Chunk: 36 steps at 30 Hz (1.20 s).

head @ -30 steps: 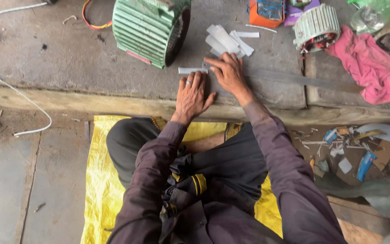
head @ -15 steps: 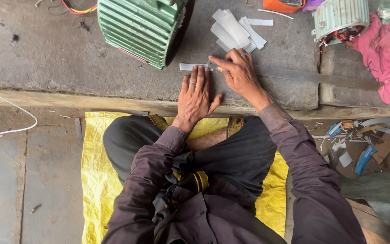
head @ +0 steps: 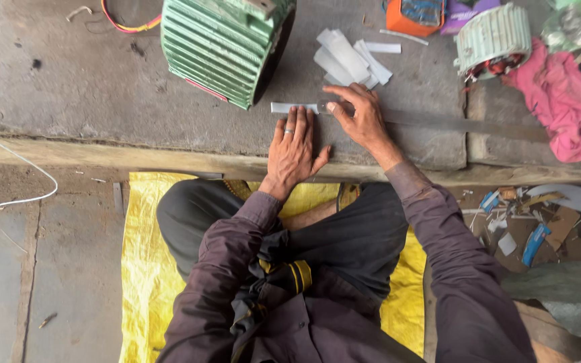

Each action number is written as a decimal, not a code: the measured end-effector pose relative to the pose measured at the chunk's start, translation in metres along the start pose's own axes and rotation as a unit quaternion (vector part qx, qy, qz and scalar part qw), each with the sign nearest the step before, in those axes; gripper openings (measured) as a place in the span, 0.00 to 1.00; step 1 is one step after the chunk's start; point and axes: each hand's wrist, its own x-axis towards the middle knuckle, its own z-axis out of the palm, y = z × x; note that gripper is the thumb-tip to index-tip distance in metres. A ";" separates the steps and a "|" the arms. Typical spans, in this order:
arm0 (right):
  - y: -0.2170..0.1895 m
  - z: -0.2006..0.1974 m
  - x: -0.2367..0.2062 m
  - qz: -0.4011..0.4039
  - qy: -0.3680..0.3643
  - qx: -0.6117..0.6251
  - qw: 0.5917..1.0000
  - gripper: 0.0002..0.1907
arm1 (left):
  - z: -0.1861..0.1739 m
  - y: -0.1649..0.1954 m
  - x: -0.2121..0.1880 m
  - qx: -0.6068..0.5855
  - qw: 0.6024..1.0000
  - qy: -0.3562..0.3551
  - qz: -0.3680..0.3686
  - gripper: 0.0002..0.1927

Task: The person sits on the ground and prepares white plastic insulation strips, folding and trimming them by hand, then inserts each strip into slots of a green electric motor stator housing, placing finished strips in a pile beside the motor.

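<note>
My left hand (head: 294, 148) lies flat, fingers together, on the concrete ledge (head: 102, 94), its fingertips touching a white paper strip (head: 290, 107). My right hand (head: 358, 115) presses on the right end of that strip and on a long grey metal ruler (head: 465, 125) that runs off to the right. A small pile of cut white paper strips (head: 347, 57) lies just beyond my right hand. A green ribbed motor housing (head: 223, 44) stands beyond my left hand.
A smaller pale green motor part (head: 493, 37) and a pink cloth (head: 563, 101) lie at the right. An orange box (head: 418, 17) sits at the top. I sit cross-legged on a yellow sheet (head: 142, 269). Paper scraps (head: 526, 228) litter the floor at right. A white cable (head: 21, 175) runs at left.
The view has shifted a little. Both hands stay on the strip and ruler, with the left hand slid slightly closer to the strip.
</note>
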 end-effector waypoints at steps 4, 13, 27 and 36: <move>0.006 0.003 0.012 0.011 0.012 -0.039 0.999 0.17 | 0.000 0.000 0.000 0.005 1.000 -0.001 0.000 0.47; 0.001 0.013 0.014 0.001 -0.015 0.011 1.000 0.11 | 0.007 -0.002 -0.002 0.022 1.000 0.002 0.000 0.46; 0.002 0.010 0.003 -0.025 -0.008 0.008 1.000 0.08 | -0.005 -0.002 -0.002 -0.030 1.000 -0.004 -0.007 0.46; -0.028 0.012 0.015 0.081 -0.002 -0.010 0.997 0.07 | -0.039 0.002 0.002 -0.182 0.979 0.052 -0.077 0.28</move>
